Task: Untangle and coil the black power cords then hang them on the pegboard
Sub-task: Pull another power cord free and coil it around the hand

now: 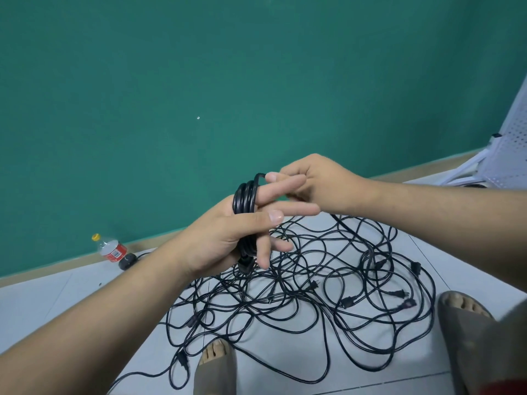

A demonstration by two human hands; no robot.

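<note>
Light, limp black rubber power cord (244,198) loops round the left hand (225,240), thumb clamping it. The right hand (322,183) seemingly pinches its free run, the best place to hold, above the tangled cord pile (313,283) on the pale tiled floor (85,297).

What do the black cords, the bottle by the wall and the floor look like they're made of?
The cord coil wound on the left hand: likely a rubber or PVC jacket, smooth with a soft sheen, bending easily. The bottle: clear plastic, see-through, with a yellow cap and red label. The floor: pale smooth tiles, probably ceramic, with thin joint lines showing.
</note>
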